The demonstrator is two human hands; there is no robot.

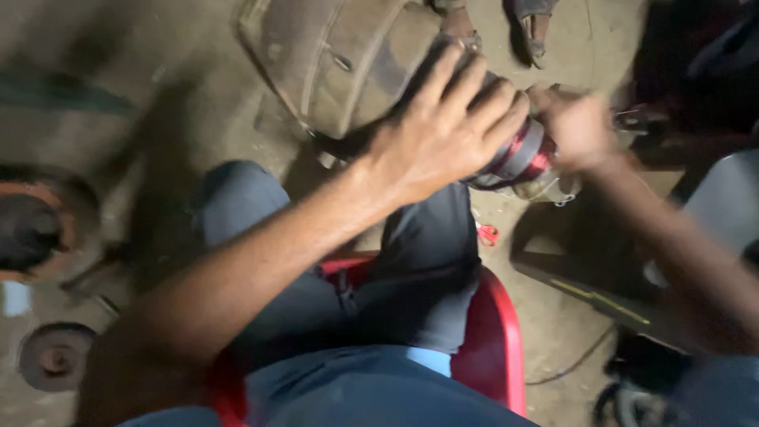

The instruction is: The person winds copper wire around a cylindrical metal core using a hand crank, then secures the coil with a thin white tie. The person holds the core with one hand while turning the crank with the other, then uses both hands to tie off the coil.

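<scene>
Above the knee, both hands (443,130) (577,126) grip a motor coil (526,154).

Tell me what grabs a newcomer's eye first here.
The left hand wraps over a round motor part with red copper windings at top centre, while the blurred right hand works at its end. Below, the person sits on a bright red plastic stool.

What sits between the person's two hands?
In the head view, a coil wound with red wire spans from the left hand to the right hand; both touch it.
</scene>
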